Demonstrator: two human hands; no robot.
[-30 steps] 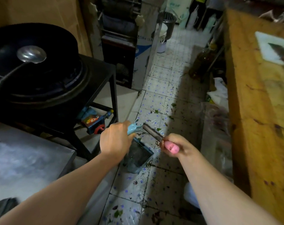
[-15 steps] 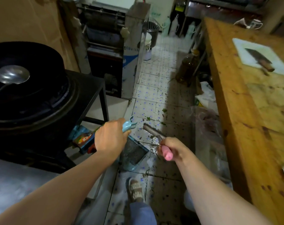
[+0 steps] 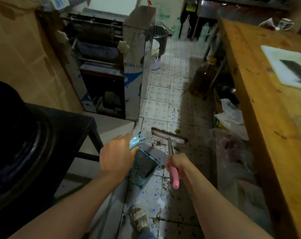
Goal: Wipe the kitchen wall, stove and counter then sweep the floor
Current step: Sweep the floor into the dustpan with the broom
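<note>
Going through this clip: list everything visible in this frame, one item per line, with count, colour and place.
dustpan: one, blue, on the floor tiles, long blue handle up in the left hand
broom: one, pink handle, grey shaft, dark head on the floor ahead of the dustpan
floor: white tiles with blue dots, green and dark scraps scattered
wok: one, black, on a black stand at left
counter: one, wooden, along the right
cutting board: one, white, on the counter, dark cleaver lying on it
oil bottle: one, brownish with yellow cap, on the floor by the counter
plastic bags: white and clear, under the counter edge
left hand: grips the dustpan handle
right hand: grips the broom handle
</note>
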